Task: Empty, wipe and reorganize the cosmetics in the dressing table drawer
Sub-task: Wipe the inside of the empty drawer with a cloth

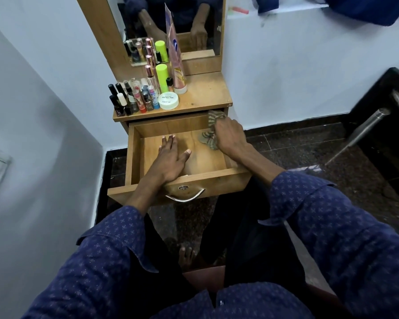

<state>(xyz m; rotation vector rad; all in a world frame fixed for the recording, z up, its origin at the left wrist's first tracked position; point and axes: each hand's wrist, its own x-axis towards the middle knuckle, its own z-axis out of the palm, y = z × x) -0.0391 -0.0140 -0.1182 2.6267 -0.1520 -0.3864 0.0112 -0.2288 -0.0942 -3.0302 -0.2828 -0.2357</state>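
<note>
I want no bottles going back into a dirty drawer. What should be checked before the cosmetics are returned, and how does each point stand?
1. Open wooden drawer emptied of cosmetics: ok, only the hands and cloth are inside.
2. Striped wiping cloth in the right hand grip: ok, bunched at the drawer's back right corner.
3. Left hand steadying: ok, flat on the drawer floor.
4. Whole floor wiped: cannot tell.
5. Nail polish bottles, white round jar and green-capped bottle waiting on the wooden tabletop: ok, upright.
6. Hands and cloth out of the drawer: not ok.
</note>
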